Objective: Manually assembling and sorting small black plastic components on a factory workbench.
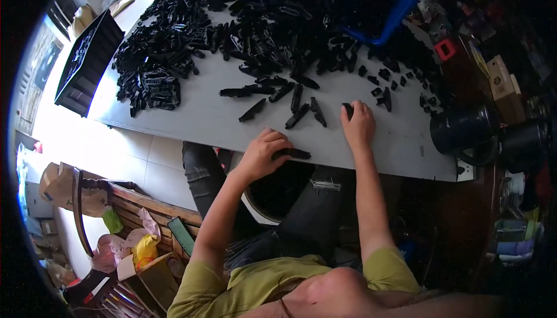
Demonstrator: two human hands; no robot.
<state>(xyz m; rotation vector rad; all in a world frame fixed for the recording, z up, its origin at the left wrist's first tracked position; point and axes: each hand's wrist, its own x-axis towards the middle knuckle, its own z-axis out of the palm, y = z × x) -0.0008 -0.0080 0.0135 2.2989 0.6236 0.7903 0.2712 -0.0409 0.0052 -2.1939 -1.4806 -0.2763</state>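
My left hand (262, 155) is closed around a long black plastic part (299, 153) at the table's near edge, and one end of the part sticks out to the right. Farther right, my right hand (361, 125) pinches a small black piece (348, 110) just above the tabletop. Beyond my hands lie several loose long black parts (297, 116). A big heap of similar black parts (255, 42) covers the far side of the table. Short black pieces (384, 74) are scattered at the right, beyond my right hand.
The pale grey table (203, 109) spans the view. A blue bin (380, 41) lies tipped over the heap. A black crate (87, 83) stands at the left. Dark cylindrical containers (464, 129) sit by the right edge. A wooden bench (194, 218) with bags is at lower left.
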